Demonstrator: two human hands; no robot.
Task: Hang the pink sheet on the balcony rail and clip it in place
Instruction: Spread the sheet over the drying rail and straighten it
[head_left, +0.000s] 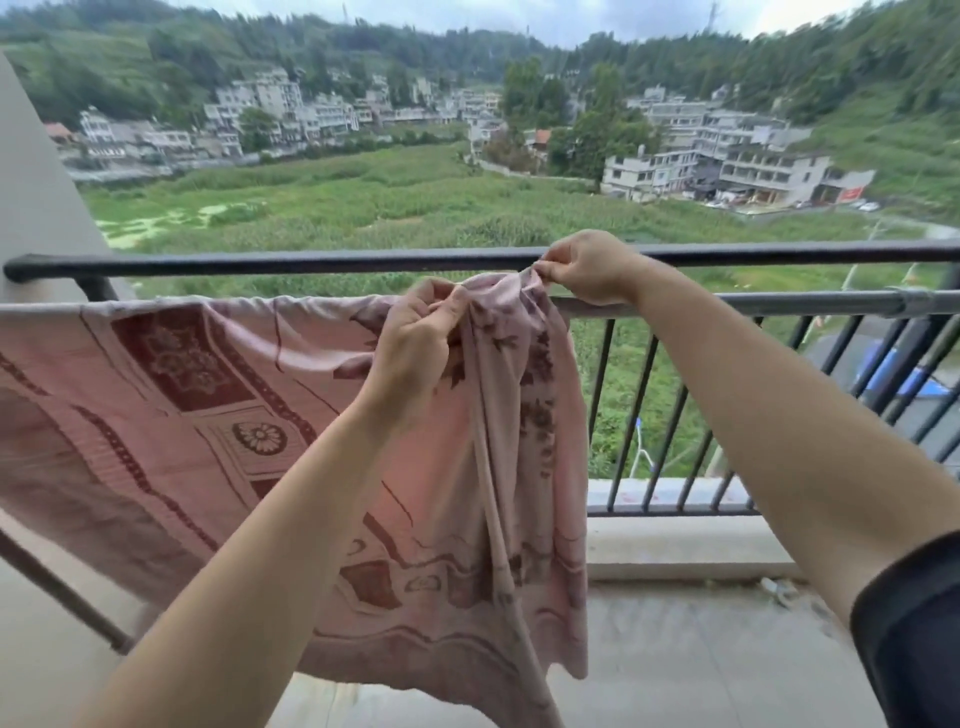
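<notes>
On the balcony, at the railing in front of you:

- Pink sheet (171, 415): patterned in dark red, draped over the lower grey rail (727, 303); spread flat towards your left, bunched into folds at its right end, its lower edge hanging down towards the floor.
- Your left hand (415, 343): fingers curled shut around a gathered fold of the sheet, just below the grey rail.
- Your right hand (587, 267): pinching the sheet's top edge between thumb and fingers, lifted above the grey rail, in front of the black top rail (311, 261).
- Black top rail: runs across the view, above and beyond the grey one.
- Black vertical bars (670, 415): below the rails, to the right of the sheet.
- Dark sleeve (914, 623): on your right upper arm.
- Concrete floor (701, 665): bare and pale, under the sheet's hem.
</notes>
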